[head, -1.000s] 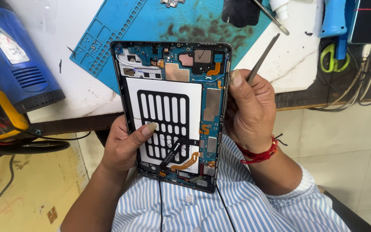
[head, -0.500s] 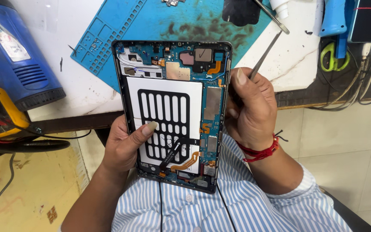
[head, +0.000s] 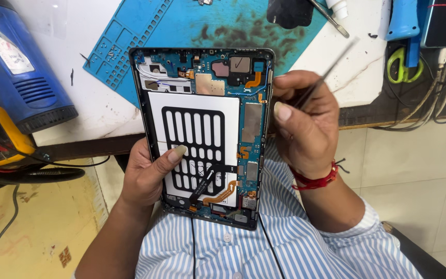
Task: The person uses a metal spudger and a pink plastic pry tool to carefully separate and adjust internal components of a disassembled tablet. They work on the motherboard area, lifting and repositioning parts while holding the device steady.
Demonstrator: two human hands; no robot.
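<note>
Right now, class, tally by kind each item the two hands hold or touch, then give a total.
Opened tablet, held by left hand and touched by right hand: 1
Thin metal tool, in right hand: 1
Total: 2

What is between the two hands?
In the head view, the opened tablet lies between the left hand and right hand: its white battery and blue circuit board show.
</note>
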